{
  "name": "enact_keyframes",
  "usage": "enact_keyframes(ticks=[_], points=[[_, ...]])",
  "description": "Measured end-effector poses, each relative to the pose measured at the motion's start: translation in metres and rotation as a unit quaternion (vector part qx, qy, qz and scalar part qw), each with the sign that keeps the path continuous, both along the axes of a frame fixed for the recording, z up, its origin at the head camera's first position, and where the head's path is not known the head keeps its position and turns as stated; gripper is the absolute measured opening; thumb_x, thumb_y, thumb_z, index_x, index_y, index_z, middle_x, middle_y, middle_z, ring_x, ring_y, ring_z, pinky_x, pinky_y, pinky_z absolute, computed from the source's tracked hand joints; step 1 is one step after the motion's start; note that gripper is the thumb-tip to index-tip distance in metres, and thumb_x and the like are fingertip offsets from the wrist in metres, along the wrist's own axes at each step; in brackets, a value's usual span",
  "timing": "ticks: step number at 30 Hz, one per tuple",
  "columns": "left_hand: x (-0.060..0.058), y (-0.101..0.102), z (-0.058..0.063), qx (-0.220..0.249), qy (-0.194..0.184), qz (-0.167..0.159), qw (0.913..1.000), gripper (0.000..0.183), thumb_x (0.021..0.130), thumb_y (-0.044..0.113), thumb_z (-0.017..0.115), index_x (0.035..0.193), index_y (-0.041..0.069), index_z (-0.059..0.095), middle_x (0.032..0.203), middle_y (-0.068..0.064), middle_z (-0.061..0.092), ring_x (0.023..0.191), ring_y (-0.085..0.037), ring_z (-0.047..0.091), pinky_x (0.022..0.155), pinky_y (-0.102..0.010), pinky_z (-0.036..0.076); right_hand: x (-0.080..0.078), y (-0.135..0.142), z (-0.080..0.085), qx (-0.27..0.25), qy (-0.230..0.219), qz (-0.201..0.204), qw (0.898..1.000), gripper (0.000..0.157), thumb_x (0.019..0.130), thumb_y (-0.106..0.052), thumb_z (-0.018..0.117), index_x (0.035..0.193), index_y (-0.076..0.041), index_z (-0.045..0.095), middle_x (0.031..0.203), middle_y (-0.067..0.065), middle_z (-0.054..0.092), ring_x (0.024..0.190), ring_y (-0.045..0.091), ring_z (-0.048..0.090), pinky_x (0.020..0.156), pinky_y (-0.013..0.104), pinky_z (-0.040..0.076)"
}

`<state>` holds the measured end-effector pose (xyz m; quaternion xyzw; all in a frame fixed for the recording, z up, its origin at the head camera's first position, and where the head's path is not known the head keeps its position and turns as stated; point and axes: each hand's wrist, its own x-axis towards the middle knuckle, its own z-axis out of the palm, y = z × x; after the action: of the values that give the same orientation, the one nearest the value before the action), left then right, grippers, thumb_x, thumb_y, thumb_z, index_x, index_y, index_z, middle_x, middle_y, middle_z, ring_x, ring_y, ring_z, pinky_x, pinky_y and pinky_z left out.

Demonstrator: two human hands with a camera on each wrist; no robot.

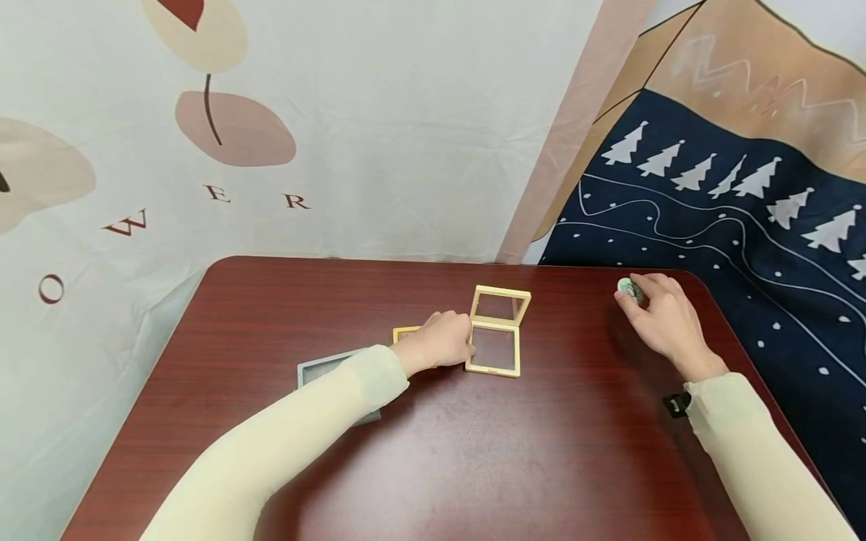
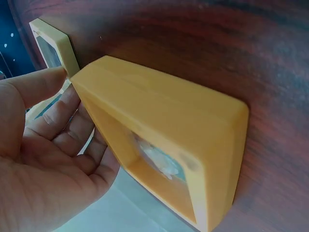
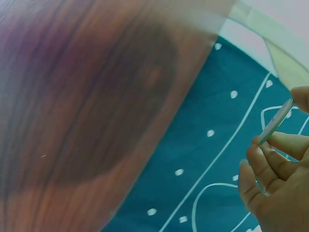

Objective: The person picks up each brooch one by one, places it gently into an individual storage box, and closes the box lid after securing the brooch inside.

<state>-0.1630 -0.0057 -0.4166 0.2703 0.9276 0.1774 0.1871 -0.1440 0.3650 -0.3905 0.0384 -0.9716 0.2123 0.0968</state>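
My right hand (image 1: 666, 319) pinches a thin, round, coin-like disc (image 1: 628, 290) between thumb and fingers, above the table's far right corner. In the right wrist view the disc (image 3: 276, 122) shows edge-on. My left hand (image 1: 438, 340) is at the left edge of a pale yellow hinged display frame (image 1: 493, 349), which stands opened with its lid raised. Thumb and fingers (image 2: 72, 101) appear to pinch that frame's edge; the exact contact is partly hidden. Close beside this hand is a deeper yellow frame (image 2: 164, 96) with a shiny piece (image 2: 159, 157) behind its clear window.
A grey frame (image 1: 318, 368) lies on the left, partly hidden under my left forearm. The dark red-brown table (image 1: 514, 458) meets a pale printed curtain (image 1: 406, 165) at the back. Dark blue cloth with white trees (image 1: 717, 195) hangs along the right side.
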Motion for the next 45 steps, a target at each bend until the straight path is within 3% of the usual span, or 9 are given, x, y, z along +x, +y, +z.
enact_keyframes(ticks=[6,11,21,29,36,45], points=[[0.003,0.001,-0.001,-0.007,0.005,-0.004,1.0000,0.045,0.099,0.022,0.073,0.057,0.017,0.055,0.052,0.007,0.048,0.057,-0.012,0.047,0.081,-0.035,0.043,0.004,-0.012,0.007,-0.010,0.028,0.014,0.999,0.056,0.105,-0.032,0.059,0.142,0.010,0.055,0.140,0.029,0.053,0.129,0.046,0.045,0.102,0.065,0.040],[0.007,0.001,-0.001,-0.003,0.001,-0.006,1.0000,0.048,0.099,0.023,0.073,0.055,0.018,0.053,0.048,0.008,0.039,0.053,-0.011,0.041,0.074,-0.032,0.042,0.010,-0.024,0.012,-0.016,0.053,0.028,0.998,0.054,0.104,-0.029,0.062,0.141,0.010,0.057,0.138,0.029,0.054,0.128,0.046,0.046,0.101,0.066,0.041],[0.016,0.001,-0.001,0.025,-0.013,-0.009,0.9996,0.047,0.098,0.023,0.075,0.055,0.018,0.057,0.046,0.010,0.037,0.048,-0.008,0.037,0.063,-0.028,0.040,0.019,-0.046,0.016,-0.023,0.108,0.063,0.992,0.048,0.099,-0.020,0.069,0.136,0.010,0.061,0.132,0.028,0.058,0.123,0.043,0.049,0.097,0.062,0.044],[0.018,0.002,-0.002,0.023,-0.002,-0.016,0.9996,0.045,0.097,0.023,0.076,0.054,0.019,0.060,0.046,0.012,0.041,0.054,-0.009,0.042,0.081,-0.034,0.042,0.024,-0.061,0.016,-0.031,0.135,0.097,0.986,0.047,0.094,-0.014,0.074,0.133,0.009,0.063,0.127,0.025,0.061,0.118,0.040,0.052,0.094,0.059,0.045],[0.019,0.002,-0.004,0.030,-0.011,-0.022,0.9992,0.051,0.097,0.022,0.075,0.051,0.019,0.051,0.045,0.011,0.035,0.050,-0.009,0.037,0.074,-0.033,0.041,0.027,-0.074,0.014,-0.029,0.151,0.116,0.981,0.047,0.091,-0.014,0.077,0.131,0.008,0.065,0.124,0.022,0.063,0.115,0.037,0.055,0.091,0.055,0.047],[0.020,0.002,-0.003,0.038,-0.018,-0.016,0.9990,0.041,0.097,0.022,0.077,0.058,0.018,0.063,0.053,0.009,0.054,0.054,-0.009,0.047,0.067,-0.031,0.044,0.032,-0.092,0.010,-0.031,0.153,0.145,0.977,0.046,0.089,-0.014,0.080,0.129,0.005,0.067,0.123,0.019,0.064,0.111,0.032,0.056,0.086,0.049,0.049]])
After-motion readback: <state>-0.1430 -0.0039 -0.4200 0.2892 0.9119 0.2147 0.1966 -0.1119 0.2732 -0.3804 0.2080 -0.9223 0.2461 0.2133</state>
